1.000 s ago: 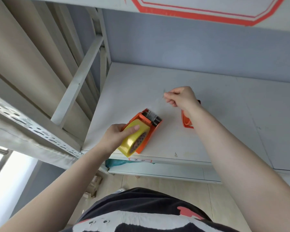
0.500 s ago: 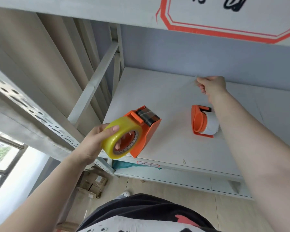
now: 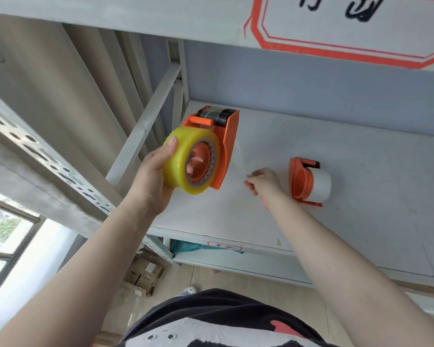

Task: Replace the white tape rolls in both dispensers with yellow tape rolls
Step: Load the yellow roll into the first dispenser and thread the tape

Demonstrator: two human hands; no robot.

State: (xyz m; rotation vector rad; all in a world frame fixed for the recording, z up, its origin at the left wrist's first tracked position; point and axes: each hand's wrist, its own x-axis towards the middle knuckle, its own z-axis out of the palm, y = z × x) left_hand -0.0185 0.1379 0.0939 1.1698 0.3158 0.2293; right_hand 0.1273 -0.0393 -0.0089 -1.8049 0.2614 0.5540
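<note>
My left hand [image 3: 153, 179] grips a yellow tape roll [image 3: 186, 159] that sits on an orange dispenser [image 3: 223, 144], lifted above the white shelf [image 3: 361, 196] at its left end. A clear strip of tape runs down from the dispenser's black roller toward my right hand [image 3: 263, 184], whose fingers pinch its free end low over the shelf. To the right a second orange dispenser [image 3: 300, 181] lies on the shelf with a white tape roll [image 3: 320, 184] in it, just beyond my right hand.
A grey upright and diagonal brace [image 3: 145, 126] of the rack stand close to the left of the lifted dispenser. A shelf board with an orange-outlined label [image 3: 336, 33] hangs overhead. Cardboard boxes [image 3: 143, 276] lie on the floor below.
My left hand has raised the dispenser with the yellow roll higher and further back. My right hand came from the back of the shelf down and toward me, still pinched on the tape end.
</note>
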